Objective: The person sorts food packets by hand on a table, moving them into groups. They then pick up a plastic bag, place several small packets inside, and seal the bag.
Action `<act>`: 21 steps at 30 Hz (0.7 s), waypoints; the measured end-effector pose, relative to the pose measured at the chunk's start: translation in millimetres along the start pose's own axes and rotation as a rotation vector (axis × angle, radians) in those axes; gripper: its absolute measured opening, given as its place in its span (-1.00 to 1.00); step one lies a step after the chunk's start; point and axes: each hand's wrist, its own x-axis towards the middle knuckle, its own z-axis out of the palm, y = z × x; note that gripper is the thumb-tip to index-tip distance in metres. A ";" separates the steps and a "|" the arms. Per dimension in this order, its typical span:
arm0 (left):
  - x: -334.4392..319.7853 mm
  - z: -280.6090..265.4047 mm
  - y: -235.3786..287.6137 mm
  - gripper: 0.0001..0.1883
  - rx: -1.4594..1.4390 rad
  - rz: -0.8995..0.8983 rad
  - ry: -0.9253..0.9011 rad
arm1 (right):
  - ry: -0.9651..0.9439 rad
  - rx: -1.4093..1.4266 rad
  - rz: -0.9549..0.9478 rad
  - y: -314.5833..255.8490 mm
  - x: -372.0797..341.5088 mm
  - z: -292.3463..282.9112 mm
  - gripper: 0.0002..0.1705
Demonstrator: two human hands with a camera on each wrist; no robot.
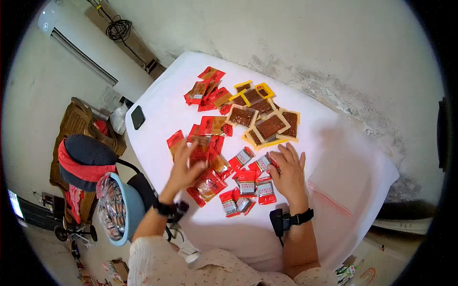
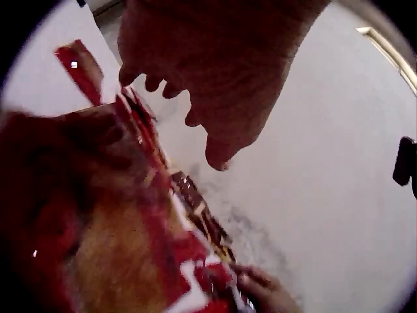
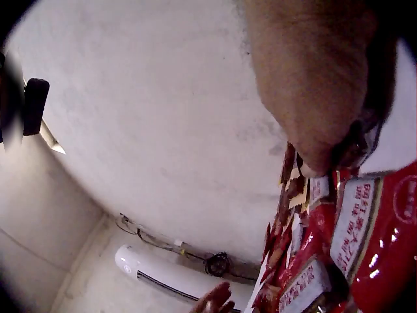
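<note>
In the head view, my left hand (image 1: 183, 170) hovers over or touches flat red packets (image 1: 210, 185), its fingers spread and holding nothing visible. My right hand (image 1: 290, 175) is at the right side of several small red-and-silver packets (image 1: 246, 182), fingers loosely extended, thumb side near one packet (image 1: 260, 164). The left wrist view shows the left hand (image 2: 208, 72) with fingers apart above a blurred red packet (image 2: 117, 241). In the right wrist view, fingertips of the right hand (image 3: 313, 85) are partly hidden beside red packets (image 3: 384, 241); contact is hard to tell.
Brown packets with cream and yellow edges (image 1: 271, 126) lie behind, more red packets (image 1: 198, 90) at back left. A phone (image 1: 138, 117) lies near the left edge of the white table (image 1: 162, 95). A clear bag (image 1: 338, 190) is at right, a blue tub (image 1: 129, 205) at left.
</note>
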 end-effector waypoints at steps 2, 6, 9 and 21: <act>-41.7 6.4 25.0 -0.20 0.073 -0.004 -0.097 | -0.015 0.010 -0.004 -1.7 0.7 -1.4 -0.62; -64.1 23.6 43.5 -0.27 0.291 0.093 -0.197 | -0.046 0.034 -0.028 -3.1 1.2 -1.5 -0.57; -46.9 31.3 26.8 -0.33 0.351 0.083 -0.166 | -0.054 0.019 -0.050 -2.1 1.2 -3.3 -0.57; 65.4 11.2 -43.2 -0.36 0.586 0.048 -0.039 | -0.074 0.007 -0.016 -3.0 1.6 -3.3 -0.61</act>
